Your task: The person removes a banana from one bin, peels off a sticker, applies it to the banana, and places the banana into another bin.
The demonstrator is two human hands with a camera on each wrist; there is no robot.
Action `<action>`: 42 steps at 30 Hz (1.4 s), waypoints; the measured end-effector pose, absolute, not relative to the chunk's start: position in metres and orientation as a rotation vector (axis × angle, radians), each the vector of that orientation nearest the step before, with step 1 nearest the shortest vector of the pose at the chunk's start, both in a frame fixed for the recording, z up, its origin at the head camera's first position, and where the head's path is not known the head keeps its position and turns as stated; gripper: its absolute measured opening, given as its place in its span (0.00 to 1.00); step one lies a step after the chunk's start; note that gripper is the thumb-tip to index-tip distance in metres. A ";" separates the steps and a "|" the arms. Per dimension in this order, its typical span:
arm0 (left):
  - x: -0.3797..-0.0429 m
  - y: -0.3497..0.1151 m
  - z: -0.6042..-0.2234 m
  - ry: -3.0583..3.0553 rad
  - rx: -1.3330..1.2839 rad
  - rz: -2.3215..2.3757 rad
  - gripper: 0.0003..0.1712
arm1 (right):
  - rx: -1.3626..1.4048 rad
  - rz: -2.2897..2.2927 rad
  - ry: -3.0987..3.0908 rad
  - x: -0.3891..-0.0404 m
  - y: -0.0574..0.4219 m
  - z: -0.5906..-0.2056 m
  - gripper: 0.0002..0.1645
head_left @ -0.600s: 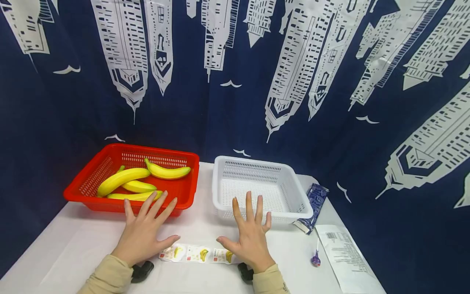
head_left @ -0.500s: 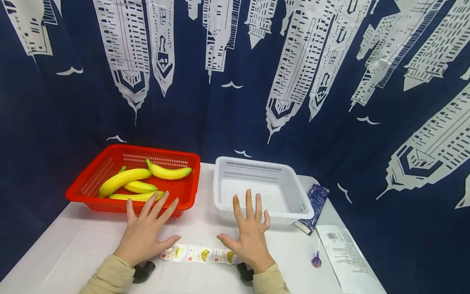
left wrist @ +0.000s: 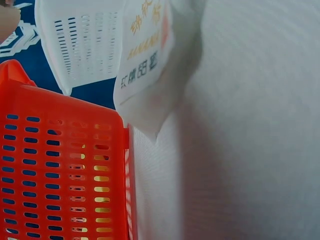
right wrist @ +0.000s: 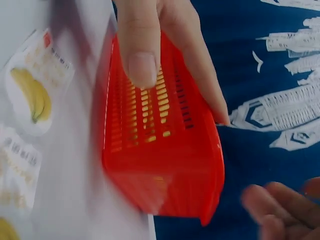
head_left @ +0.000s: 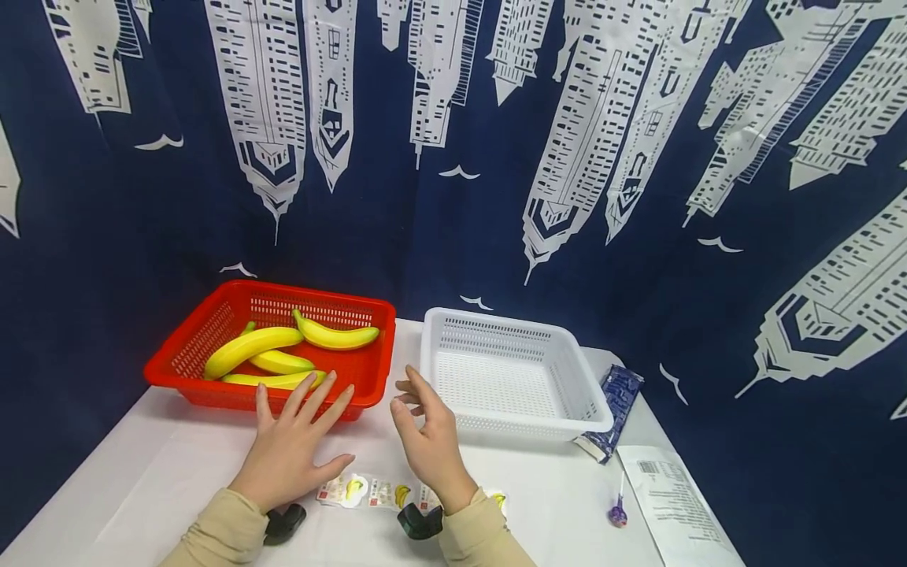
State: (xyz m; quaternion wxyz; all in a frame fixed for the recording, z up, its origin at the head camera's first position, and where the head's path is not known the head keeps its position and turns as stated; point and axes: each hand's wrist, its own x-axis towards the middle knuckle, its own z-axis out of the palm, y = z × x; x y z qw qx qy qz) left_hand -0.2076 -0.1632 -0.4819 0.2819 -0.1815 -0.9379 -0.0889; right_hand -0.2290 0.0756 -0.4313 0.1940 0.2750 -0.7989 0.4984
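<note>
My left hand (head_left: pixel 294 445) is spread with straight fingers in front of the red basket (head_left: pixel 375 386), its fingertips overlapping the front rim in the head view. Several yellow bananas (head_left: pixel 253 348) lie in that basket. Between the two baskets, my right hand (head_left: pixel 434 445) is turned sideways, fingers loosely bent and nothing held. Its thumb (right wrist: pixel 141 65) shows in the right wrist view against the red basket. A strip of banana-picture stickers (head_left: pixel 383 492) lies on the table below the hands, partly covered by the right wrist. The white basket (head_left: pixel 513 421) stands beyond the right hand, with no contents visible.
Right of the white basket is a blue packet (head_left: pixel 615 405). A purple lollipop (head_left: pixel 618 513) and a printed white sheet (head_left: pixel 669 500) lie near the table's right edge. A dark blue cloth (head_left: pixel 425 236) with white buildings hangs behind the table.
My right hand has moved left from in front of the white basket and turned sideways, its fingers bending. The left hand stays spread. The whole head view has shifted slightly.
</note>
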 end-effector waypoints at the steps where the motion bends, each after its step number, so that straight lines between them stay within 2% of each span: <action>1: -0.208 -0.163 -0.483 -2.509 -0.485 -0.232 0.60 | 0.747 1.426 -2.270 -0.231 0.072 -0.431 0.28; 6: -0.211 -0.161 -0.485 -2.499 -0.474 -0.221 0.59 | 0.669 1.465 -2.420 -0.245 0.063 -0.434 0.24; 12: -0.209 -0.161 -0.485 -2.504 -0.462 -0.228 0.58 | 0.765 1.585 -2.464 -0.257 0.061 -0.441 0.23; 30: -0.209 -0.158 -0.485 -2.518 -0.445 -0.254 0.57 | 0.629 1.629 -2.305 -0.264 0.049 -0.459 0.22; 38: -0.210 -0.161 -0.481 -2.510 -0.460 -0.355 0.50 | 0.627 1.636 -2.298 -0.265 0.049 -0.458 0.22; 42: -0.204 -0.168 -0.465 -2.459 -0.394 -0.528 0.42 | 0.637 1.649 -2.300 -0.266 0.048 -0.459 0.22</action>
